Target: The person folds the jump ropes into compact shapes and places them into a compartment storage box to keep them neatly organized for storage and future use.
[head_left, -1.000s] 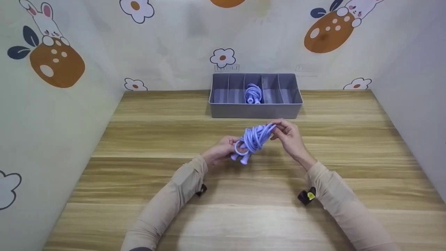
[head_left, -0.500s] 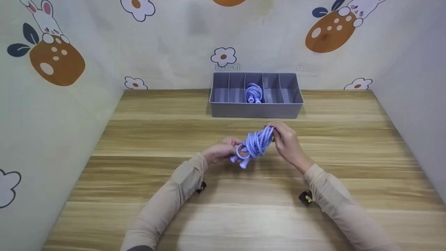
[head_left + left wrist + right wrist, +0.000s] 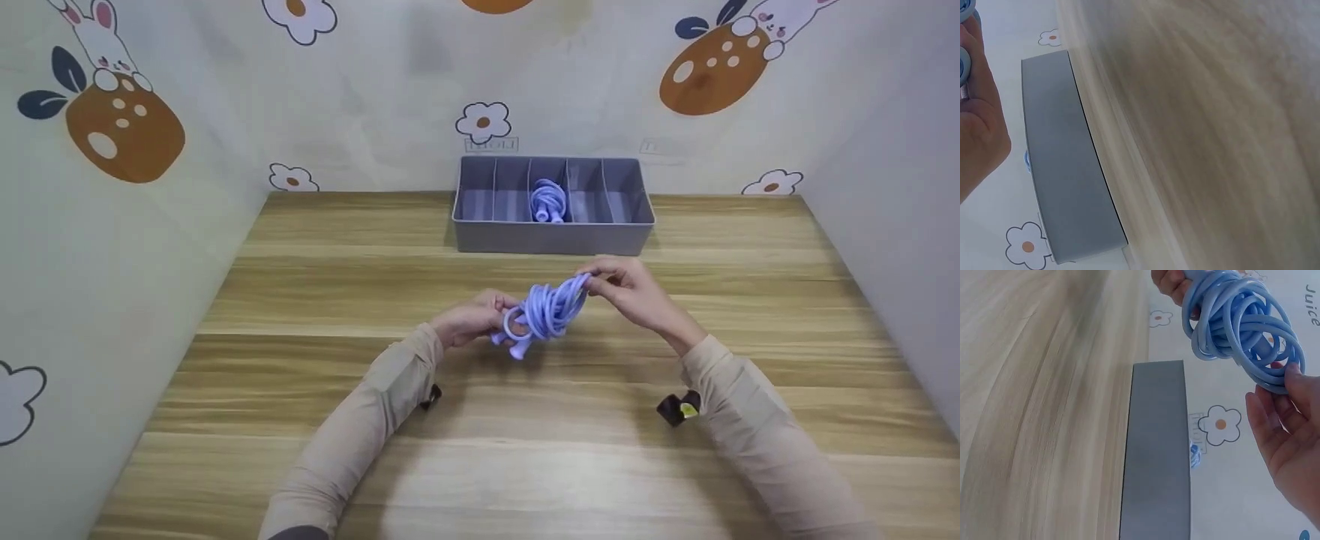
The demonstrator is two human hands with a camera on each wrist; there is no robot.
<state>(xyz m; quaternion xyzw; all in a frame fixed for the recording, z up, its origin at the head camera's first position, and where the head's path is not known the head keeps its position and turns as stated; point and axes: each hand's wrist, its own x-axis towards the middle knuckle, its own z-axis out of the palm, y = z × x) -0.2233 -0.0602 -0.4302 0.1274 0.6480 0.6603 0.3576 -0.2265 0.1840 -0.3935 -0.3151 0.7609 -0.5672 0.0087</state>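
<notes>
A blue-lilac jump rope (image 3: 553,309), wound into a thick bundle with its flared handle ends poking out, is held up over the wooden table between both hands. My left hand (image 3: 471,321) grips it at the handle end, beside a loose loop. On the far end, my right hand (image 3: 637,294) pinches the rope's loops between thumb and fingers, as the right wrist view also shows with the right hand (image 3: 1292,427). In the left wrist view, only part of the left hand (image 3: 981,118) and bits of rope show at the edge.
Behind the hands, a grey divided box (image 3: 553,238) stands against the patterned wall (image 3: 375,97). Its middle compartment holds a second wound jump rope (image 3: 549,199). The wooden table (image 3: 315,285) runs between pale side walls.
My right hand shifts its hold at the rope's far end, its wrist swinging out to the right. The bundle moves slightly left; the left hand keeps its grip.
</notes>
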